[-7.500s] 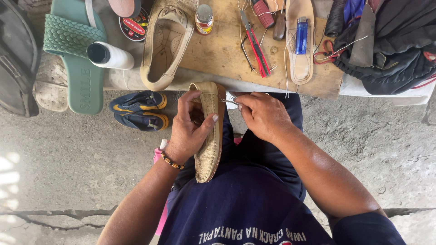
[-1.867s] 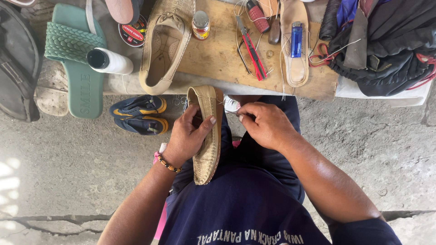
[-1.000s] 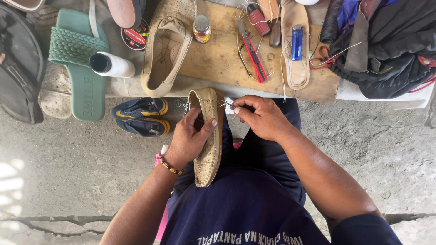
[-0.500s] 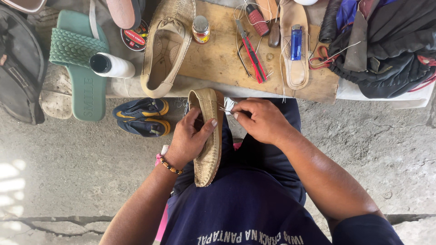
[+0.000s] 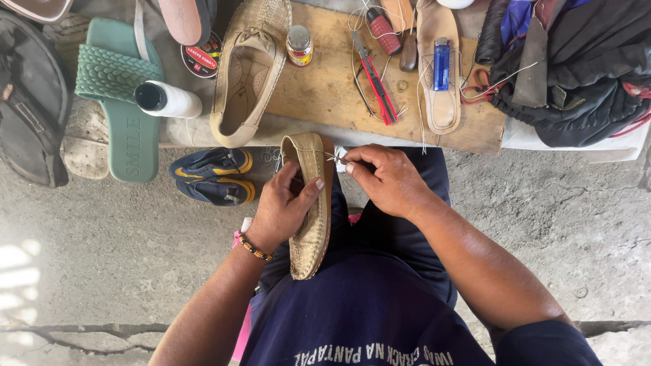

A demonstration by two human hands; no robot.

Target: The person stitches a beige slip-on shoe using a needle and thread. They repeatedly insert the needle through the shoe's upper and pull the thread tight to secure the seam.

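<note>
Tan shoe (image 5: 310, 203) gripped by left hand (image 5: 283, 209); right hand (image 5: 388, 179) pinching needle at edge; round red-labelled tin (image 5: 202, 57) on board.

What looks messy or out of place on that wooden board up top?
Loose pale thread trails across the wooden board, over the tan insole and past the board's near edge. A blue lighter lies on that insole. Nothing looks spilled.

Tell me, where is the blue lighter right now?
The small blue plastic lighter lies on a tan leather insole on the wooden board, upper right of centre, right of the red-handled tool.
</note>
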